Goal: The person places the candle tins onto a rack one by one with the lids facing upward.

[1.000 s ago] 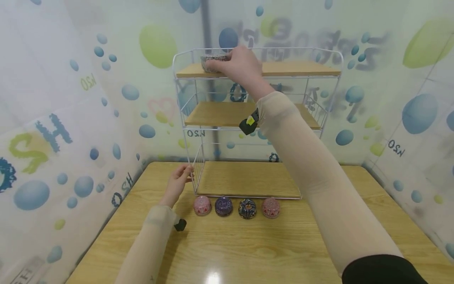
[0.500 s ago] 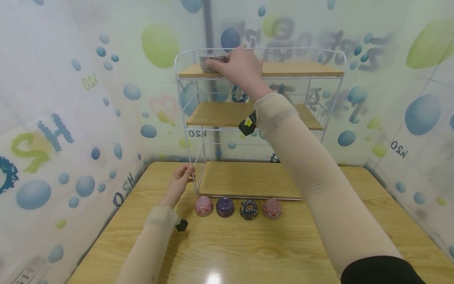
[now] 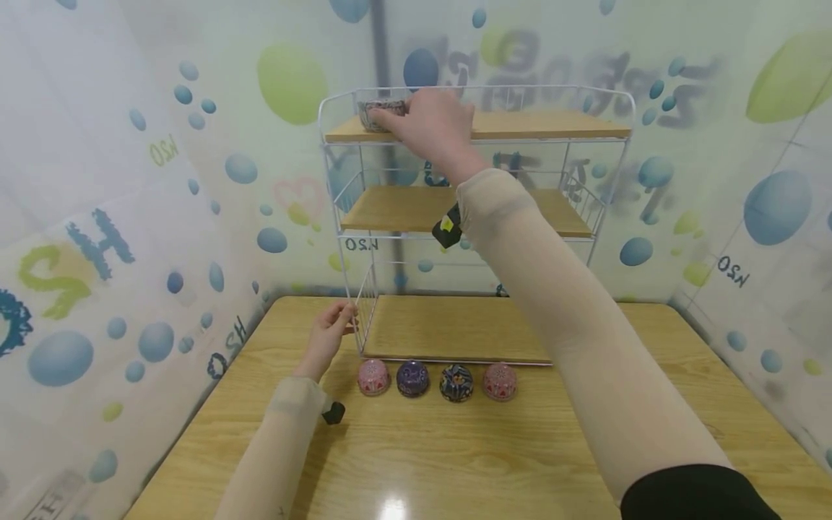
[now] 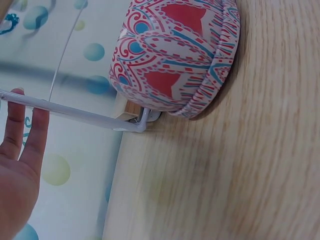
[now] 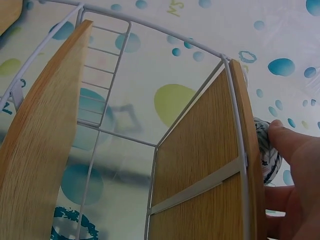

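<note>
On the left part of the rack's top shelf [image 3: 546,126] is a small round tin [image 3: 372,115] with a dark-and-white pattern. My right hand [image 3: 434,126] holds it from the right, thumb on its near side; the far fingers are mostly hidden in the head view. The right wrist view shows the tin [image 5: 267,155] beyond the shelf board's edge, under my thumb. Low on the left, my left hand [image 3: 326,338] grips the white wire rack's front post [image 3: 345,271]. In the left wrist view, two fingers [image 4: 36,137] lie against that post [image 4: 75,113].
Along the rack's front foot stand a pink tin [image 3: 373,378], a purple tin [image 3: 412,379], a dark floral tin [image 3: 456,383] and another pink tin [image 3: 500,381]. Below the top are a middle shelf [image 3: 396,208] and a bottom shelf [image 3: 448,328]. The rack stands on a wooden table [image 3: 416,455].
My right hand and the patterned tin have shifted a little to the left along the top shelf. The left hand stays on the post, and the tins on the table have not moved.
</note>
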### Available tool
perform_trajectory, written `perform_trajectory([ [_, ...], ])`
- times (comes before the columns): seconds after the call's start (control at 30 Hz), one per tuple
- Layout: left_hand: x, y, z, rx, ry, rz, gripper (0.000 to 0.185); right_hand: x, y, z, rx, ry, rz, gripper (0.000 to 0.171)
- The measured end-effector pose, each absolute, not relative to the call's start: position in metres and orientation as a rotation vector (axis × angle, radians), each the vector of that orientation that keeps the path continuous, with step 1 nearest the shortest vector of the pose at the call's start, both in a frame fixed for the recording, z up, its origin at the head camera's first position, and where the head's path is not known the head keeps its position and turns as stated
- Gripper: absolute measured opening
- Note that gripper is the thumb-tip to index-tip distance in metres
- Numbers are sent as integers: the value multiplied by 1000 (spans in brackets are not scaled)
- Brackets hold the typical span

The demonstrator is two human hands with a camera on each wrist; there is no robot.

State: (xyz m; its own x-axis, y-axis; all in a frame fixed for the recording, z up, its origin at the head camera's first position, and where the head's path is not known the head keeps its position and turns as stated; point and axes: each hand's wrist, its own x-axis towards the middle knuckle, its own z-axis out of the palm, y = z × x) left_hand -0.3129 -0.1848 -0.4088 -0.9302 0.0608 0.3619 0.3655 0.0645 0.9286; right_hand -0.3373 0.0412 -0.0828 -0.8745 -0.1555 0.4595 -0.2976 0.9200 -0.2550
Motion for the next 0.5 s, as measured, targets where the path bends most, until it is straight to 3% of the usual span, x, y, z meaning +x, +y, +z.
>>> perform_trajectory([
  [0.2,-315,-185,-408,-439,-2112,-1934,22,-337,41,-81,354,-2645,452,67],
  [0.5,-314,-186,-409,-434,-2116,-1944,27,-337,39,-83,415,-2687,403,62],
])
